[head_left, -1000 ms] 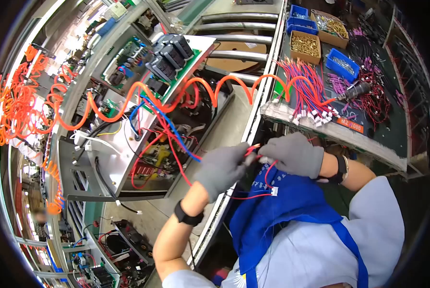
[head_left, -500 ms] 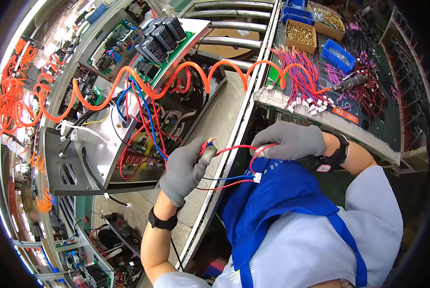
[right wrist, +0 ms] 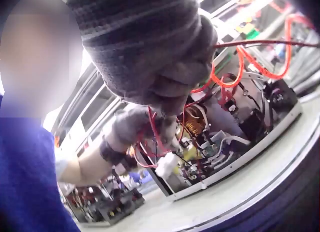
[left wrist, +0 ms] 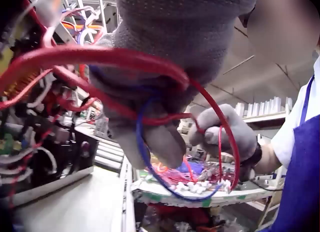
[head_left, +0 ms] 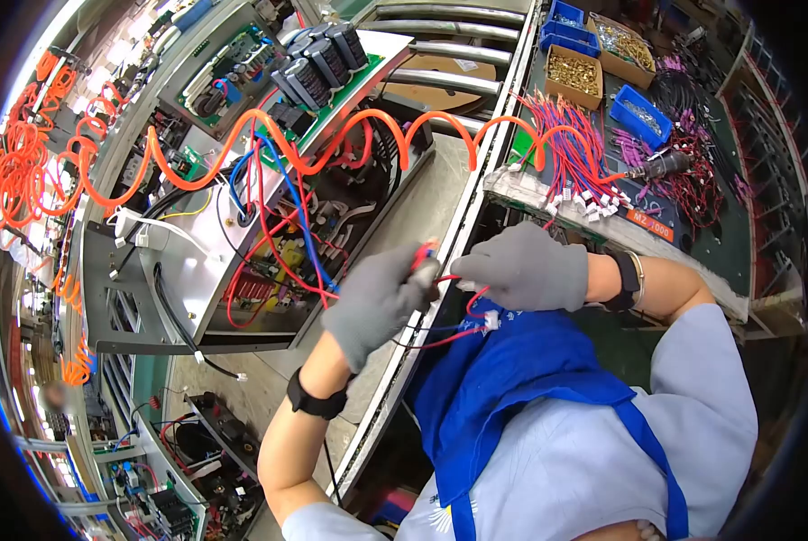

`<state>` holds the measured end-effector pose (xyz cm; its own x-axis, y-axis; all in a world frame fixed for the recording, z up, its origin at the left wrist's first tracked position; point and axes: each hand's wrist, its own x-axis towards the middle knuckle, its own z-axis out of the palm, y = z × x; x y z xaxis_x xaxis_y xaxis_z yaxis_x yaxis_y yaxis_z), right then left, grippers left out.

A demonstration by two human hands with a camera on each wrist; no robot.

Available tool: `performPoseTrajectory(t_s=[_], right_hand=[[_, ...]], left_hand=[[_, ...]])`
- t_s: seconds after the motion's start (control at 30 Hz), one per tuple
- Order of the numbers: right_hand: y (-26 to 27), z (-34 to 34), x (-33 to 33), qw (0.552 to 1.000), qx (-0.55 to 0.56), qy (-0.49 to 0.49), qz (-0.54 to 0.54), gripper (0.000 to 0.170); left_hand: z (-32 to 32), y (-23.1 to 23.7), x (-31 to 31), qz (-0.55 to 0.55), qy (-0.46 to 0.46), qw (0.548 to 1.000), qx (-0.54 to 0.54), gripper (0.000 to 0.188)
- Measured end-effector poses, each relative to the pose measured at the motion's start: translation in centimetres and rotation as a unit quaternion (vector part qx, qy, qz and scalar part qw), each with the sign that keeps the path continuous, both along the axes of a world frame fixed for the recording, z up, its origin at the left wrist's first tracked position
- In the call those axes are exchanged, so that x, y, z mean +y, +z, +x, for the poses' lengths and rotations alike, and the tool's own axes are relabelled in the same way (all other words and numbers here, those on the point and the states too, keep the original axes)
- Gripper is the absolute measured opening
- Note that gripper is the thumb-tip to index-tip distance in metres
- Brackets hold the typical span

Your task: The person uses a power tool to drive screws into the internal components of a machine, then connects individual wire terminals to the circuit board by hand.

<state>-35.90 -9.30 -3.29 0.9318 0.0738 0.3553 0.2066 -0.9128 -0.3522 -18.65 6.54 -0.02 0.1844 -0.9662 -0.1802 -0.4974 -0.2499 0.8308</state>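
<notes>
My gloved left hand (head_left: 379, 299) grips a bundle of red and blue wires (head_left: 425, 255), whose ends stick out above the thumb. Those wires run back toward an open metal chassis on the left. To its right, my gloved right hand (head_left: 532, 267) pinches a red wire (head_left: 447, 279) that spans the short gap between the hands. Below them hangs a small white connector (head_left: 491, 320) with red and blue leads. A blue wire (left wrist: 143, 142) loops under the left hand in the left wrist view. The right wrist view shows the white connector (right wrist: 167, 164) beneath the right fingers.
The open chassis (head_left: 269, 298) with circuit boards and capacitors (head_left: 323, 68) stands left on the line. An orange coiled hose (head_left: 395, 126) crosses above the hands to a dark tool (head_left: 665, 165). Wire harnesses (head_left: 571, 162) and bins of fasteners (head_left: 573, 77) occupy the right bench.
The hands drew apart with a red wire stretched between them, then came closer again. The left hand still grips the wire bundle, and the white connector still hangs below.
</notes>
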Motion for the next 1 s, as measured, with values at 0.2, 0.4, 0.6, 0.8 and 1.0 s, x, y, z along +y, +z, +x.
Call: performPoseTrajectory(t_s=[0.2, 0.4, 0.6, 0.8, 1.0], right_hand=[[0.8, 0.5, -0.6, 0.996, -0.041, -0.002, 0.083, 0.034], [1.7, 0.0, -0.2, 0.995, -0.049, -0.054, 0.062, 0.050], [2.6, -0.6, 0.7, 0.989, 0.012, -0.107, 0.098, 0.067], [3.0, 0.1, 0.0, 0.971, -0.126, -0.120, 0.163, 0.072], [2.1, -0.5, 0.3, 0.988, -0.115, -0.100, -0.006, 0.045]], left_hand=[[-0.3, 2.4, -0.8, 0.047, 0.048, 0.991, 0.120, 0.029], [0.2, 1.8, -1.3, 0.067, 0.092, 0.982, 0.148, 0.035], [-0.2, 2.4, -1.4, 0.057, 0.119, 0.978, 0.162, 0.027], [0.2, 2.5, -0.7, 0.074, 0.137, 0.973, 0.168, 0.024], [0.4, 2.9, -0.5, 0.087, 0.142, 0.967, 0.191, 0.022]])
